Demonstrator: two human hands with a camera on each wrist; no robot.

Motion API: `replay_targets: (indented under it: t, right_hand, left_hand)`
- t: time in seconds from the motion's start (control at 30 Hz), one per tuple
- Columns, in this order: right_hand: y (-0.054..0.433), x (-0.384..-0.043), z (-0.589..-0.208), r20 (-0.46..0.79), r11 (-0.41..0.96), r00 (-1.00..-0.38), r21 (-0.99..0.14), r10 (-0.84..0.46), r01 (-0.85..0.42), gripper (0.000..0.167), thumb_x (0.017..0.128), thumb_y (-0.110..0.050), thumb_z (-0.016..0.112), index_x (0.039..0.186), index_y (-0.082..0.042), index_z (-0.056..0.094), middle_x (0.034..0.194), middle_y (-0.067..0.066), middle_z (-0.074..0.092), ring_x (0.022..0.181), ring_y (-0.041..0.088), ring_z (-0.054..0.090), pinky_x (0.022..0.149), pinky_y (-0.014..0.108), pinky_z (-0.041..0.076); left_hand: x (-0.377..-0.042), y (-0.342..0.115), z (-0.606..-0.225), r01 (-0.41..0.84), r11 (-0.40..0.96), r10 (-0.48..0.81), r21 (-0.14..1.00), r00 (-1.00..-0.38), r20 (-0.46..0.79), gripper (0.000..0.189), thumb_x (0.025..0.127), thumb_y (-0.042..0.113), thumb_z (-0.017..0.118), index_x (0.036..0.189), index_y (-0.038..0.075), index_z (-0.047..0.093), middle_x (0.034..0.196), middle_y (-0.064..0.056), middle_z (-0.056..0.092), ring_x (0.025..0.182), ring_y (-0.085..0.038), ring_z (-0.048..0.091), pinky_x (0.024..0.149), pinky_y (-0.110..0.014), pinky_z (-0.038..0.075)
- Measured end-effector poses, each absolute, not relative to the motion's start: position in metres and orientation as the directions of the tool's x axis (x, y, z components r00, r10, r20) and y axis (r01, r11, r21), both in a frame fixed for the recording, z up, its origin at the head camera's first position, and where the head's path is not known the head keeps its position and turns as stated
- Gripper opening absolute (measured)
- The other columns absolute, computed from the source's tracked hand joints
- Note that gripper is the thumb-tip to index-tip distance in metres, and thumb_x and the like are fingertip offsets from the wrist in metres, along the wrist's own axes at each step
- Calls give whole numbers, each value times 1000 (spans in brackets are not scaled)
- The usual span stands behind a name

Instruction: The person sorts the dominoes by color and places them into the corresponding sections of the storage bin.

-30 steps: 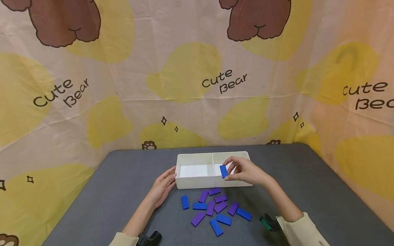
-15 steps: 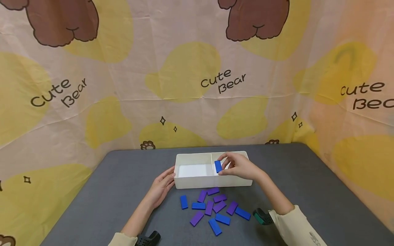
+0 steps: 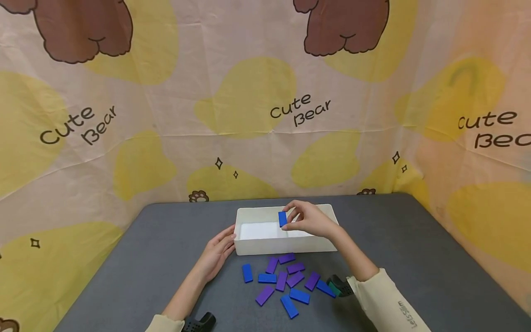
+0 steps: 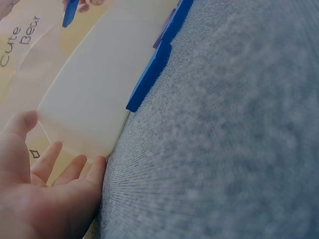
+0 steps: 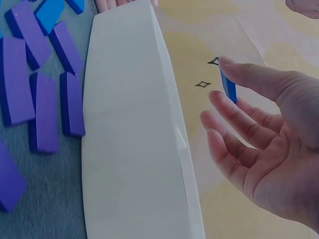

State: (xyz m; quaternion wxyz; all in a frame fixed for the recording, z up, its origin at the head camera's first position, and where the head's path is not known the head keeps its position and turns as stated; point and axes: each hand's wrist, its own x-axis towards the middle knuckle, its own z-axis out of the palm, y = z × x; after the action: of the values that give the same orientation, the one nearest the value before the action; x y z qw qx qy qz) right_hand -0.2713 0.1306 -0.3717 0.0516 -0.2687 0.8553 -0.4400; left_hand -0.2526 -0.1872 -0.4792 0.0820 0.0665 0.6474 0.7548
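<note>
My right hand (image 3: pixel 309 219) pinches a blue block (image 3: pixel 282 219) between thumb and fingers, over the divider of a white two-compartment box (image 3: pixel 265 246). In the right wrist view the same blue block (image 5: pixel 228 85) shows as a thin edge under the thumb, above the level of the box's rim. My left hand (image 3: pixel 217 253) rests against the box's left end with its fingers fairly straight. From the left wrist view, the fingertips of this hand (image 4: pixel 55 199) touch the end wall of the box (image 4: pixel 94 89), the thumb up at its rim.
Several purple blocks (image 3: pixel 264 295) and blue blocks (image 3: pixel 289 306) lie scattered on the grey table (image 3: pixel 174 240) in front of the box. A black wrist strap (image 3: pixel 340 286) overlaps one blue block at the right. A printed cloth (image 3: pixel 240 157) hangs behind the table.
My right hand has moved left with the blue block, from over the right compartment to the divider. The left hand has stayed at the box's end.
</note>
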Motion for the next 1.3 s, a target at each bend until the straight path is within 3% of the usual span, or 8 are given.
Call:
replay_targets:
  t: [0.3, 0.7, 1.2, 1.3]
  right_hand:
    - [104, -279, -373, 135, 473, -862, -789, -489, -392, 47, 91, -18, 84, 130, 0, 64, 98, 5, 77, 84, 18, 71, 74, 31, 57]
    - [77, -288, -380, 136, 466, -871, -800, -473, -378, 46, 90, -17, 84, 128, 1, 65, 98, 9, 77, 82, 17, 71, 71, 27, 54]
    - [41, -297, -386, 99, 482, -887, -809, -450, -335, 47, 90, -18, 84, 130, -1, 65, 97, 9, 77, 77, 15, 69, 70, 27, 55]
    - [36, -297, -386, 95, 490, -890, -806, -447, -332, 48, 90, -18, 84, 130, 0, 65, 97, 10, 77, 75, 15, 70, 67, 25, 54]
  left_hand:
    - [-251, -186, -478, -34, -142, 199, 989, -980, -5, 60, 110, 17, 54, 163, -3, 32, 170, -24, 28, 157, -38, 30, 125, -47, 32]
    - [-251, -184, -480, -3, -129, 160, 992, -987, 18, 56, 111, 16, 54, 161, -1, 37, 168, -23, 35, 153, -37, 37, 112, -28, 46]
    - [-252, -185, -480, -7, -122, 168, 993, -986, 14, 57, 111, 19, 54, 161, -2, 37, 168, -25, 34, 154, -40, 36, 124, -50, 35]
    - [-252, -185, -480, -9, -132, 175, 991, -984, 14, 57, 111, 19, 53, 161, -2, 37, 168, -25, 33, 154, -40, 35, 123, -48, 36]
